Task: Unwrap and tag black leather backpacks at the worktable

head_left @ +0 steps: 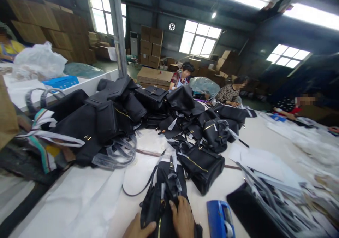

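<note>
Two bare hands lie on one black bag (165,218), which is right under them, flat on the white table (199,204); the left hand (139,226) sits low at the bag's near left side, thumb laid on its edge, but its fingers are hidden, so I cannot tell if it squeezes; the right hand (183,216) comes in from below, back of the hand up, thumb and fingers bent down onto the bag's front; I cannot tell if they pinch it or just press; maybe one hand on each side keeps the soft bag from sliding.

Just right of the right hand is a blue tape holder (215,218), perhaps put there so it is easy to reach; past it lies a flat black piece (245,208) with gray straps (270,192) on top.

Ahead of the hands, a thin strap (129,195) loops out to the left; a second black bag (212,167) leans by the first one's top right; farther on is a big heap of black bags (106,121), with clear wrap (119,156) on some handles, likely to stop scratches; well past the heap are a person in a checked shirt (180,79) and brown boxes (152,47).
</note>
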Demonstrator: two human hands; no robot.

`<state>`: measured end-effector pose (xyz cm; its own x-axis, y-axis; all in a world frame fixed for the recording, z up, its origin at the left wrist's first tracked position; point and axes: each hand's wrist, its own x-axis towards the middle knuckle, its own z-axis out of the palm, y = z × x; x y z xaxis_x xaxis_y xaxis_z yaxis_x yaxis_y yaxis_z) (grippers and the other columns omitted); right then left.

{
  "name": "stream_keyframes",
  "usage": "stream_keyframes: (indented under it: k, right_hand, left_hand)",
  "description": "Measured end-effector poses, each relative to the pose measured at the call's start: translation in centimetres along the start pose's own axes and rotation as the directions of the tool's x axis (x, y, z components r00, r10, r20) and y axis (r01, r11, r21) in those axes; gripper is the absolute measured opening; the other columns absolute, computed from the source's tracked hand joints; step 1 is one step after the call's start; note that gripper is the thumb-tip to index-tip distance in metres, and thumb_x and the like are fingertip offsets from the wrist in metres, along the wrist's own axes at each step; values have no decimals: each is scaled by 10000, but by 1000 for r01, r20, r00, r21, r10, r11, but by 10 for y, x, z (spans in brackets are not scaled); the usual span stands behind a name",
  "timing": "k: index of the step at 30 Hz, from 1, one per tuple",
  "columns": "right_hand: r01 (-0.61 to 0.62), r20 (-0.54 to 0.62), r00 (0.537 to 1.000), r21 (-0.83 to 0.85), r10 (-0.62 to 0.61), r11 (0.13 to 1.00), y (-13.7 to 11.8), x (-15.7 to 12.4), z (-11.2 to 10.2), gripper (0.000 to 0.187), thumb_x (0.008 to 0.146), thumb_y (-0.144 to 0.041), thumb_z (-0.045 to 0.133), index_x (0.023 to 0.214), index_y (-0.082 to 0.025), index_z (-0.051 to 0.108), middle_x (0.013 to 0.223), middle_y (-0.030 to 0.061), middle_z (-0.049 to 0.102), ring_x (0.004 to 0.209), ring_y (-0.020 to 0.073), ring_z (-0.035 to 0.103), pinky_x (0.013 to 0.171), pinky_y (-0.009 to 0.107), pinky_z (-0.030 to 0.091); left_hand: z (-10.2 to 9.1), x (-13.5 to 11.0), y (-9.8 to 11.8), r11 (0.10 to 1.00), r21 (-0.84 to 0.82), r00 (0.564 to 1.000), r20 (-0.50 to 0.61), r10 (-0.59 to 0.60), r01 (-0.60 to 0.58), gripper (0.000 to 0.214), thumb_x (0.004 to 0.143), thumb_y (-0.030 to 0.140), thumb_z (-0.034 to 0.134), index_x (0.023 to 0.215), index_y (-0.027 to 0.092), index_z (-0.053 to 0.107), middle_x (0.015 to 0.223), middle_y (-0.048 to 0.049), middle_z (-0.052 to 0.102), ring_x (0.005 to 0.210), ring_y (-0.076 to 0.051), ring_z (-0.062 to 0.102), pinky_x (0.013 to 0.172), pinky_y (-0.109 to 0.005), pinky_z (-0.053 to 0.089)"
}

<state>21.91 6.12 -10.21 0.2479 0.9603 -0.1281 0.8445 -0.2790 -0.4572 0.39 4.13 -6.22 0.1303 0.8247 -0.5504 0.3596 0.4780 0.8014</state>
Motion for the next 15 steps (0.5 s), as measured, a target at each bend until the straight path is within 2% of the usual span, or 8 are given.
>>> stream_keyframes:
  k: [5,7,10,12,15]
  right_hand:
    - [57,41,997,18,-57,998,-15,-27,-3,402,883,-444,419,1085,-157,615,1142,165,622,1105,326,553,903,418,443]
    - [45,77,996,65,-50,997,-16,-44,-2,431,875,-459,434,1115,-149,613,1156,175,628,1111,331,562,926,417,428]
    - [-43,173,985,185,11,982,-14,-71,0,467,837,-502,490,1154,-178,602,1157,149,647,1109,324,578,930,396,423]
    - [-76,245,969,284,4,956,-13,-83,0,409,797,-488,552,1086,-208,629,1056,110,691,1021,302,624,865,368,451]
    - [-126,332,942,476,-45,871,-16,-79,-8,271,751,-432,601,890,-201,631,712,33,681,681,212,647,617,284,462]
  left_hand:
    - [-8,-14,-4,997,-51,995,84,55,-51,272,590,261,630,858,208,633,900,-65,689,989,-320,588,909,-400,418]
    - [-20,-26,-14,994,-86,993,97,73,-65,249,571,227,622,819,204,629,857,-45,680,963,-307,583,906,-388,418]
    - [-43,-44,-39,992,-95,992,93,90,-81,223,578,236,624,799,211,632,835,-31,672,927,-298,580,894,-379,422]
    - [-56,-53,-58,992,-86,992,76,103,-96,209,594,256,625,799,215,634,840,-31,674,924,-299,583,886,-375,425]
    - [-67,-54,-78,995,-31,995,26,98,-97,191,613,263,632,797,212,637,848,-37,685,915,-298,599,851,-359,432]
